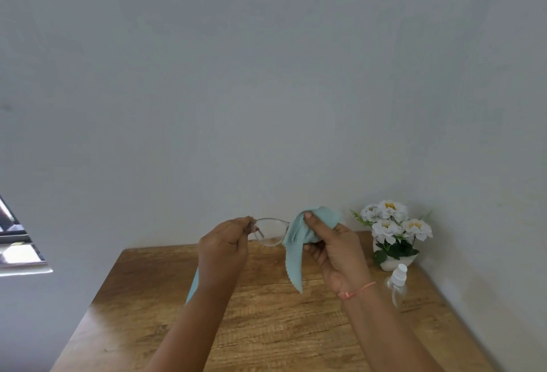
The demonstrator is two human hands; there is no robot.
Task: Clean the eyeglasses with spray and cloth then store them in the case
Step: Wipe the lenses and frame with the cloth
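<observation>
Two bare hands are raised above a wooden table (266, 327) set against a pale wall (266, 75), with a pair of eyeglasses (270, 231) held between them. At left, the left hand (223, 249) is closed around one end of the frame, fingers curled in and pinching it near the hinge, so the clear lens faces the camera in mid-air over the far edge of the table. At right, the right hand (333, 249) is clamped on a light blue cloth (299, 241), its thumb pressing the fabric against the other side of the glasses; the lens there is hidden under the folds. One loose end of the cloth hangs down between the wrists, and a strip of similar pale blue shows behind the left forearm, though what it belongs to cannot be made out. A thin orange thread bracelet (356, 290) circles the right wrist. On the table's right side, just beyond the right forearm, stands a small clear spray bottle (398, 286) with a white nozzle, upright. Behind it, in the corner by the wall, sits a white pot of white flowers (393, 231) with green leaves. A window edge (17, 244) shows at far left
</observation>
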